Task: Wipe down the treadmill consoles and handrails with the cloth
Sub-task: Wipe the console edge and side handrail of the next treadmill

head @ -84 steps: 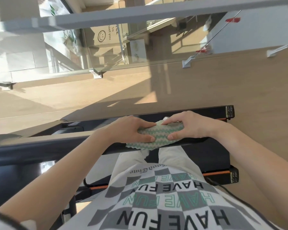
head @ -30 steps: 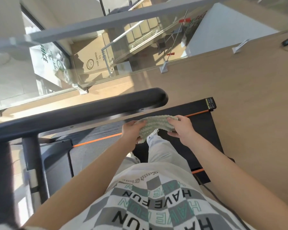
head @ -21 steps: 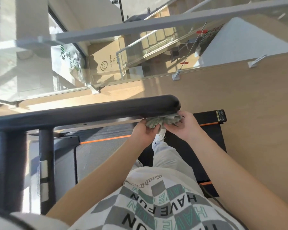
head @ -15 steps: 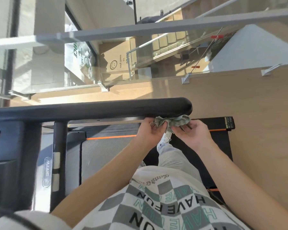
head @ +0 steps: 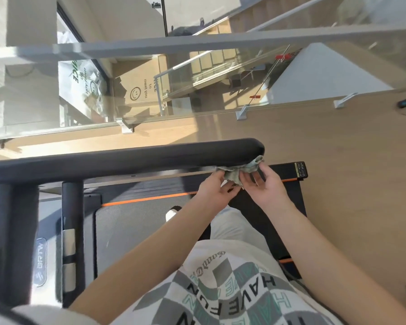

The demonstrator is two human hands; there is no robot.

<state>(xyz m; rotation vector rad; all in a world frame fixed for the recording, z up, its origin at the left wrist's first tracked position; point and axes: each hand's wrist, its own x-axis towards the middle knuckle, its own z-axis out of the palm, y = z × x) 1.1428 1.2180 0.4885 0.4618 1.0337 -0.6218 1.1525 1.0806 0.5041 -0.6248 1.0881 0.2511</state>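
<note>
A: Wood floor (head: 349,160), glass balustrade (head: 136,43) behind. Cloth (head: 238,171) is bunched under the rounded end of the black handrail (head: 127,160), touching it.
B: Hands?
A: Left hand (head: 215,191) and right hand (head: 266,186) both pinch it at the fingertips.
B: Risk?
A: It's a soft, crumpled green-white wad with little contact on a smooth matte tube. Could miss the top, or slip onto the treadmill deck (head: 131,221).

Light wood floor (head: 352,174) everywhere, sun throwing bright patches across it. Glass railing (head: 85,97) with a grey top rail (head: 220,41) runs along the edge, and through it there's a staircase (head: 220,64), a smiley sign (head: 136,90) and a white wall (head: 319,73) downstairs.
</note>
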